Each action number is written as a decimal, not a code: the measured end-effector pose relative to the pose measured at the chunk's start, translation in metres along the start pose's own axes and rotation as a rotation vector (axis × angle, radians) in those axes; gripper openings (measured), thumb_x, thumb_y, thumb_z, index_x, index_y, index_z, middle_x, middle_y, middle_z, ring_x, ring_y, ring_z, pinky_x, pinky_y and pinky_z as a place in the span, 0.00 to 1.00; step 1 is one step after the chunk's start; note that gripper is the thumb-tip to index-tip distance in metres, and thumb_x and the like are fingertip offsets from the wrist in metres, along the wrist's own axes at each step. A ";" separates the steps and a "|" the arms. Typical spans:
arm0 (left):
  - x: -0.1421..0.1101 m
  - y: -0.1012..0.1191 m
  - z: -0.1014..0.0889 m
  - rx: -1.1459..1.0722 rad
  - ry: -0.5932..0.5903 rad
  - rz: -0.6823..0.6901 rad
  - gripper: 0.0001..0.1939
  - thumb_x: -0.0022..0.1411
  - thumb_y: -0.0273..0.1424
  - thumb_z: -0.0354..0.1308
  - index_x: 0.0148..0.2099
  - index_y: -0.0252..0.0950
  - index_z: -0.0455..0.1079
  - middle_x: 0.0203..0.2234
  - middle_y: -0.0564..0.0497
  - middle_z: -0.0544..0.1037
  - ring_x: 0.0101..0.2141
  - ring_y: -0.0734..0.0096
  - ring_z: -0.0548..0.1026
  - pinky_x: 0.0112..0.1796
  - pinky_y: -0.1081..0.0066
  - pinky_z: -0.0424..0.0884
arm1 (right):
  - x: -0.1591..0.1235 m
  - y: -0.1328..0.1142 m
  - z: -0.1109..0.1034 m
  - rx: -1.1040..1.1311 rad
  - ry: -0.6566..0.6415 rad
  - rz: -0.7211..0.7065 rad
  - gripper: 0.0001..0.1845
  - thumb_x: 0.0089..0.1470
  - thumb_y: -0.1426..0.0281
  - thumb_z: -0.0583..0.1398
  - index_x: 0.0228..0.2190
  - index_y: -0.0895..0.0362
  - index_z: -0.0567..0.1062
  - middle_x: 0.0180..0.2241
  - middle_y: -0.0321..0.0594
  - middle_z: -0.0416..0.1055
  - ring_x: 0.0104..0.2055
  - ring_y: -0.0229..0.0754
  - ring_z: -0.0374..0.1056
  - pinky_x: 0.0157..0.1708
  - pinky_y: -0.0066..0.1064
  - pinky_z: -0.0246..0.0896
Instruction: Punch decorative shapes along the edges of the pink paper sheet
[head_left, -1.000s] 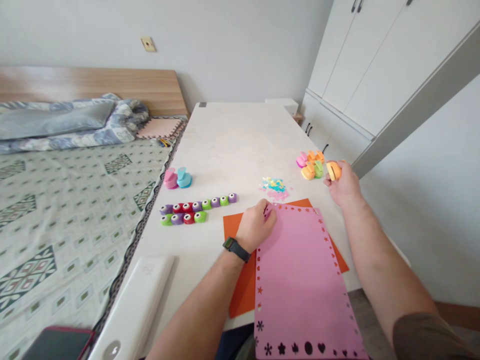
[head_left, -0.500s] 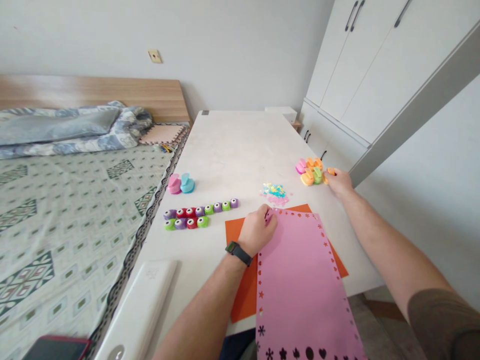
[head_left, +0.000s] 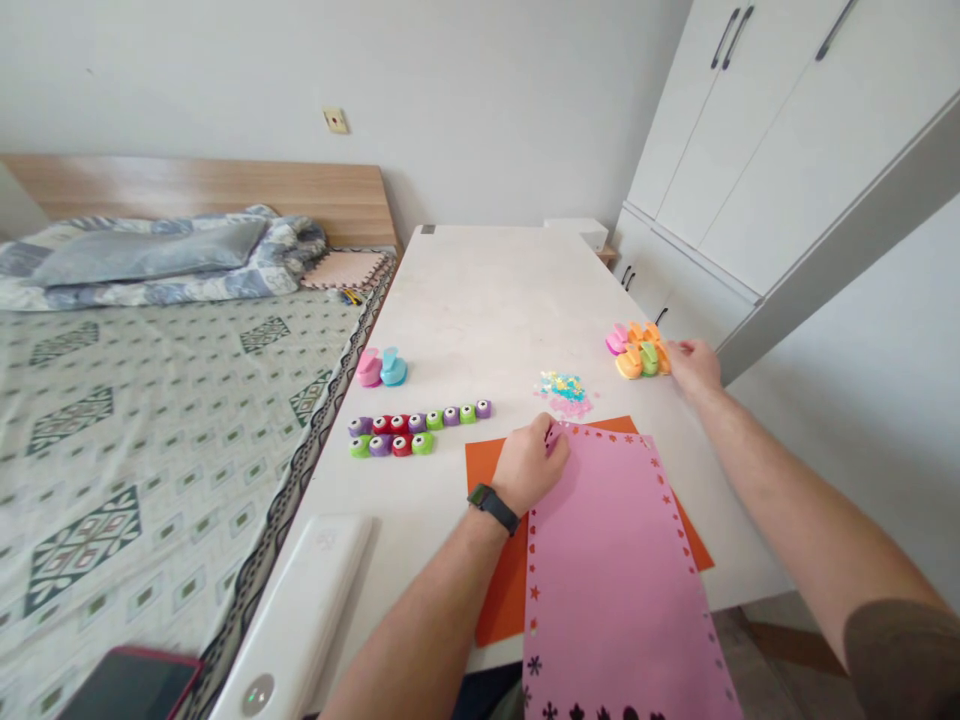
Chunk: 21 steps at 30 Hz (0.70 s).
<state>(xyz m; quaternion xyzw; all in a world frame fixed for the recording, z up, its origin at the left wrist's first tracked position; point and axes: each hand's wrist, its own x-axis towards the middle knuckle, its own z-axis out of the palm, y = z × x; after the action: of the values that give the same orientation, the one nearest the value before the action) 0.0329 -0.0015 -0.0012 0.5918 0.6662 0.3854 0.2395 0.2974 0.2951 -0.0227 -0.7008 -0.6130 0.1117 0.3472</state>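
Note:
My left hand (head_left: 531,460), with a dark watch on its wrist, is closed on the upper left corner of a pink sheet of paper (head_left: 607,560). Cut-out shapes run along the sheet's edges. Beneath it lies an orange sheet (head_left: 495,590), turned at an angle. To the right, my right hand (head_left: 696,368) is beside a cluster of craft punches (head_left: 631,360) in orange, green and pink. Its fingertips are right by the rightmost orange punch and look free of it. Small punched-out paper pieces (head_left: 566,393) lie in a pile beyond the pink sheet.
Two rows of small craft punches (head_left: 401,424) stand left of the sheets, with a pink and a blue punch (head_left: 393,367) behind them. A long white device (head_left: 307,610) lies at the table's left edge. A phone (head_left: 131,685) rests on the bed (head_left: 187,400).
My right hand has set the orange punch against the cluster and come away from it slightly. The view has shifted a little left. My left hand stays on the pink sheet.

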 end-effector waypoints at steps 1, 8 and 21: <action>0.000 0.000 0.000 0.000 0.005 -0.002 0.10 0.65 0.32 0.52 0.31 0.39 0.56 0.21 0.57 0.63 0.22 0.75 0.60 0.28 0.70 0.50 | -0.001 -0.004 -0.001 -0.003 0.033 -0.010 0.26 0.56 0.55 0.59 0.48 0.61 0.77 0.45 0.55 0.78 0.46 0.57 0.72 0.46 0.46 0.65; -0.003 -0.002 0.000 0.007 0.020 -0.012 0.08 0.65 0.33 0.52 0.32 0.39 0.59 0.22 0.56 0.67 0.23 0.73 0.62 0.28 0.70 0.51 | -0.043 -0.092 0.002 0.148 0.043 -0.533 0.20 0.56 0.59 0.62 0.47 0.56 0.75 0.45 0.52 0.76 0.47 0.53 0.72 0.51 0.48 0.65; -0.003 -0.010 0.004 0.031 0.007 0.003 0.06 0.65 0.32 0.54 0.38 0.37 0.70 0.27 0.49 0.77 0.26 0.69 0.70 0.28 0.69 0.57 | -0.215 -0.317 0.069 0.069 -0.804 -0.791 0.28 0.56 0.53 0.65 0.51 0.58 0.73 0.49 0.50 0.77 0.48 0.50 0.74 0.47 0.36 0.66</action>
<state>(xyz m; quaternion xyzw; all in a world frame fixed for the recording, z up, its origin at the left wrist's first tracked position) 0.0309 -0.0030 -0.0120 0.5950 0.6720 0.3775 0.2277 -0.0389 0.1205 0.0664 -0.3082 -0.9091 0.2513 0.1243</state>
